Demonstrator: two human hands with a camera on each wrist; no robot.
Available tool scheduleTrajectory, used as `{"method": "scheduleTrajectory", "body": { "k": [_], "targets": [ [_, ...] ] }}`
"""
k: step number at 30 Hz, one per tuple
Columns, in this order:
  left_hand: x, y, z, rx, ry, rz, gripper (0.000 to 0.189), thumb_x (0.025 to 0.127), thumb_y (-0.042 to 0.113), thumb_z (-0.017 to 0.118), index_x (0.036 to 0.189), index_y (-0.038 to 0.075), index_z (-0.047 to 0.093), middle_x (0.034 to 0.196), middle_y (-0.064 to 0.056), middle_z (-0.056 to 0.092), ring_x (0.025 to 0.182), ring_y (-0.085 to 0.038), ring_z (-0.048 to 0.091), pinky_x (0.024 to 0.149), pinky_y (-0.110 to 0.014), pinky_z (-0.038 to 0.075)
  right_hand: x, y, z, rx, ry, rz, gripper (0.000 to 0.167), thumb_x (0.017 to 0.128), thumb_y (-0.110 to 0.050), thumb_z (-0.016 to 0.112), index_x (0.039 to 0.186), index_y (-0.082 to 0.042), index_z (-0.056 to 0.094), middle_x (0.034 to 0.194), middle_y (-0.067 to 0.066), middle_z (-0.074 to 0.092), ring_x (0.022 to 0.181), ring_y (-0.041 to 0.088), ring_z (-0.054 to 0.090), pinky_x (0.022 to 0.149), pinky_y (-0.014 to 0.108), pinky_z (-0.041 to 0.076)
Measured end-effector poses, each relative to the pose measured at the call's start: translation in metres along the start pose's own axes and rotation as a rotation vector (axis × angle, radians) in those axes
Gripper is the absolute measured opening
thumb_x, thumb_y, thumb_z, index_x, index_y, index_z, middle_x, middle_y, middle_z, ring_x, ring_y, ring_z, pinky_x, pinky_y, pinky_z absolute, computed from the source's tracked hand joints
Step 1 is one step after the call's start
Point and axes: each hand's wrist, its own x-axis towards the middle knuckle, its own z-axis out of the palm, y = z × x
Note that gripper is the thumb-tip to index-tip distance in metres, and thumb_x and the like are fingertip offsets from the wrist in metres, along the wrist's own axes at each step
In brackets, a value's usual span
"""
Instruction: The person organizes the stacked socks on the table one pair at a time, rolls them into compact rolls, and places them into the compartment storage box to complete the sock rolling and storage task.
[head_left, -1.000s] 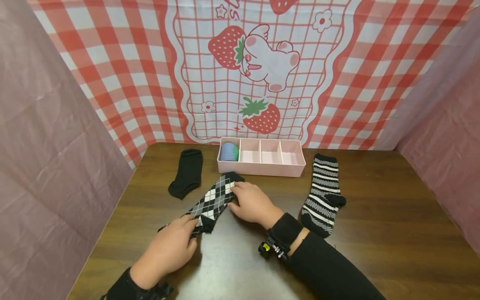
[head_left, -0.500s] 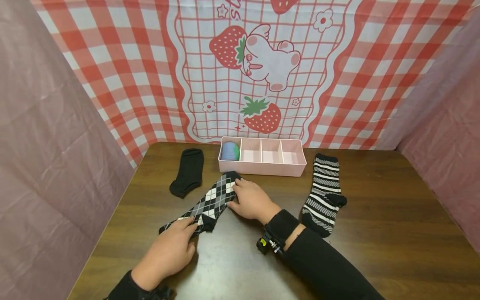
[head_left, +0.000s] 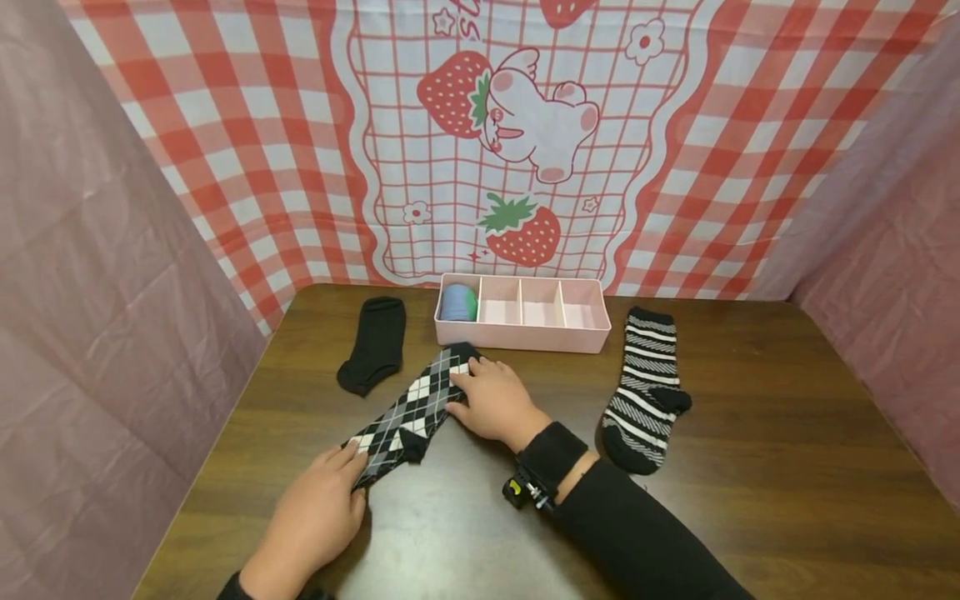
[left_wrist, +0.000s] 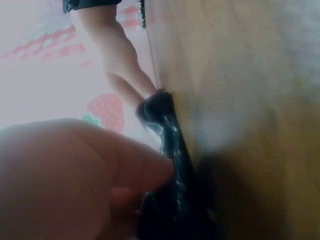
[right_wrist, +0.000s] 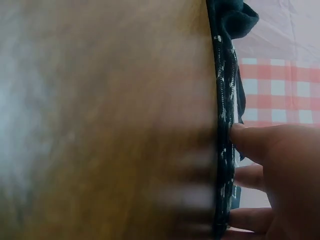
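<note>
An argyle sock point(head_left: 416, 402) in black, grey and white lies flat and slanted on the table in the head view. My left hand point(head_left: 315, 508) rests on its lower-left end, covering that tip. My right hand point(head_left: 495, 404) touches the upper-right end beside the black band. From the right wrist view, the fingertips point(right_wrist: 239, 134) press on top of the sock point(right_wrist: 226, 100), which lies flat against the wood. In the left wrist view, the thumb point(left_wrist: 155, 167) lies against the dark sock point(left_wrist: 177, 185), and the other fingers are partly hidden.
Behind the sock stands a pink divided box point(head_left: 525, 336), with a rolled blue and green sock point(head_left: 457, 303) in its left compartment. A black ankle sock point(head_left: 375, 343) lies at left, a striped sock point(head_left: 645, 387) at right. A checked cloth point(head_left: 285, 150) hangs behind the table point(head_left: 787, 433).
My left hand has slid down and left along the argyle sock, uncovering more of its pattern. My right hand has shifted slightly left. The other socks and the box stay put.
</note>
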Motion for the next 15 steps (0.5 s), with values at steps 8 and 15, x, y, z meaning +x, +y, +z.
{"method": "scheduleTrajectory", "body": {
  "k": [8,15],
  "targets": [
    [-0.009,-0.002,0.004,-0.042,-0.019,-0.006,0.044,0.090,0.011,0.070,0.132,0.000,0.068,0.145,-0.019,0.058,0.134,-0.040,0.052,0.110,-0.054,0.042,-0.001,-0.003,-0.001,0.019,-0.002,0.027,0.062,0.102,-0.057,0.055,0.150,-0.018,0.056,0.159,0.018,0.041,0.149,0.035,0.033,0.121,0.050,0.025],
    [-0.013,0.012,0.006,-0.013,-0.016,-0.004,0.042,0.088,0.016,0.074,0.128,0.004,0.072,0.140,-0.015,0.062,0.128,-0.036,0.057,0.105,-0.052,0.046,-0.002,0.000,0.002,0.054,0.017,0.011,0.063,0.101,-0.057,0.057,0.149,-0.016,0.058,0.160,0.018,0.040,0.150,0.036,0.032,0.121,0.050,0.025]
  ]
}}
